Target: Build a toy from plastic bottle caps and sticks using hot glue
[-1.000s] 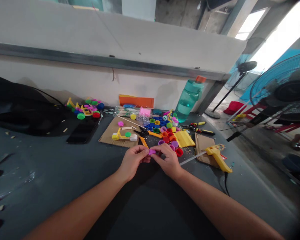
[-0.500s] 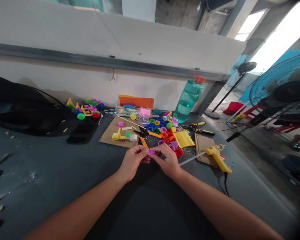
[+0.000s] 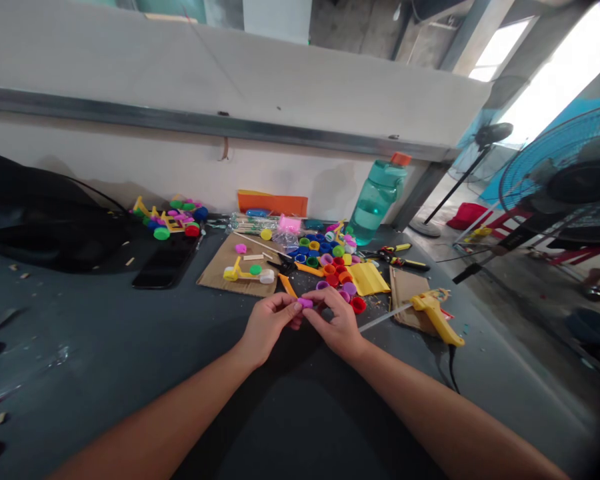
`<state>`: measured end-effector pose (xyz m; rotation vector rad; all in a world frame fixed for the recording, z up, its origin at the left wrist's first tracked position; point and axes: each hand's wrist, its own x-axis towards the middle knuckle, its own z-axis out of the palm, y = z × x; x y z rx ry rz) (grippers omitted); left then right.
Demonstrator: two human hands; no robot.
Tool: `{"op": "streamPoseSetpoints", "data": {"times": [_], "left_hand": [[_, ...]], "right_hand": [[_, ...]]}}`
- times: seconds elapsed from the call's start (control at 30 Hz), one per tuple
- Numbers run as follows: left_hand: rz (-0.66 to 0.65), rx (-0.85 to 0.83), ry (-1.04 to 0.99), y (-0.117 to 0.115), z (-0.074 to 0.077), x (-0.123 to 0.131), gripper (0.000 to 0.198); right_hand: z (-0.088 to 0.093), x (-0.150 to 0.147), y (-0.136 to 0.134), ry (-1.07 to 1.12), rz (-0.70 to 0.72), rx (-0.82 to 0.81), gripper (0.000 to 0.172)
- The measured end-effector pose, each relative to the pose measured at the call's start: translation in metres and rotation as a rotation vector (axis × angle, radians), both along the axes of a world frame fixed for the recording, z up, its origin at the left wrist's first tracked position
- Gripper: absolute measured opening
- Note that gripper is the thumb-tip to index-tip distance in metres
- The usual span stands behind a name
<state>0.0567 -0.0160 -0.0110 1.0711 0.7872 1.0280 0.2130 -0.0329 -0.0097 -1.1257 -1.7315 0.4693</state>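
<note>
My left hand point(image 3: 267, 323) and my right hand point(image 3: 333, 320) meet just above the dark table point(image 3: 130, 347), fingers pinched together on a small pink bottle cap point(image 3: 305, 303). An orange stick point(image 3: 287, 285) pokes out just beyond my left fingers; I cannot tell whether it is held. Right behind my hands lies a heap of several coloured bottle caps point(image 3: 330, 263). A yellow glue gun point(image 3: 433, 313) lies to the right of my right hand, its glue stick pointing towards that hand.
Cardboard point(image 3: 233, 267) carries a small yellow cap-and-stick model. A black phone point(image 3: 163, 267), more coloured models point(image 3: 173, 217), a teal water bottle point(image 3: 377, 200), pliers point(image 3: 400, 257) and yellow sheets point(image 3: 367, 277) lie around. A fan point(image 3: 570, 180) stands off the table's right edge.
Both hands stay together on the pink cap; the fingers have shifted slightly and the cap has turned a little between them.
</note>
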Motion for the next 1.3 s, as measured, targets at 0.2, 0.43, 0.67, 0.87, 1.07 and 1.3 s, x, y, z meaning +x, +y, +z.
{"op": "streamPoseSetpoints", "data": {"times": [0.2,0.43,0.67,0.87,1.07,1.3], "left_hand": [[-0.002,-0.005,0.021,-0.0004,0.001,0.0004,0.019],[0.033,-0.031,0.061,-0.0016,0.0045,0.0012,0.023],[0.056,-0.007,0.108,-0.0028,0.0065,0.0028,0.022],[0.057,0.02,0.146,-0.0027,0.0062,0.003,0.019],[0.052,-0.007,0.121,-0.0013,0.0044,0.0028,0.022],[0.058,-0.006,0.132,-0.0018,0.006,0.0028,0.022]], "right_hand": [[0.0005,-0.001,-0.0002,0.001,-0.028,0.004,0.012],[0.0002,-0.001,-0.0004,0.025,-0.035,-0.025,0.016],[-0.0017,-0.0014,0.0,0.047,-0.022,-0.065,0.017],[-0.0006,-0.0015,0.0023,-0.031,-0.047,-0.087,0.011],[-0.0007,-0.0012,0.0029,0.0,-0.042,-0.113,0.014],[0.0003,-0.0005,0.003,-0.011,-0.058,-0.12,0.012]]}}
